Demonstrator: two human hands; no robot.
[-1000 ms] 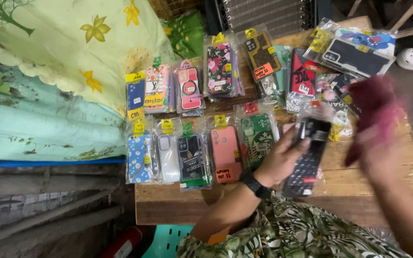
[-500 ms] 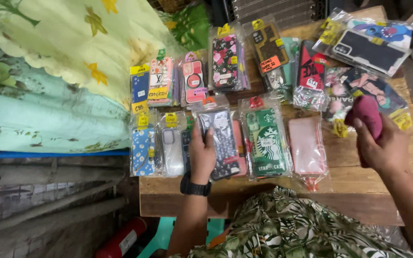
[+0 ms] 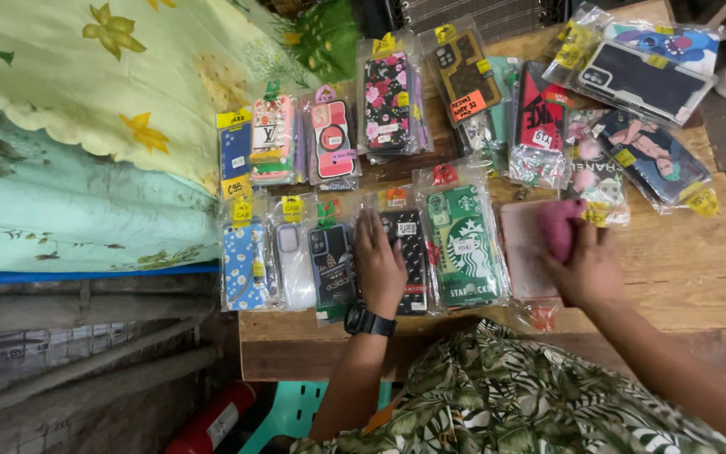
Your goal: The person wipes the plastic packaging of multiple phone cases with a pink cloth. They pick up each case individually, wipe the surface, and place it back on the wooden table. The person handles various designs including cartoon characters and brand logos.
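My left hand (image 3: 378,262), a black watch on its wrist, lies flat with fingers apart on a black dotted phone case (image 3: 409,252) in a clear packet in the near row. My right hand (image 3: 586,267) grips a crumpled pink cloth (image 3: 559,225) and presses it on a pink phone case packet (image 3: 521,252). A green phone case (image 3: 465,244) lies between the two hands.
Many packaged phone cases in two rows cover the wooden table (image 3: 691,269). More packets (image 3: 632,84) are piled at the far right. A green and yellow flowered cloth (image 3: 86,126) covers the left. A red cylinder (image 3: 212,420) and a teal stool (image 3: 296,408) stand below the table edge.
My left hand has laid the black dotted case into the near row and now rests on it. My right hand has brought the pink cloth down from the right onto the pink case.
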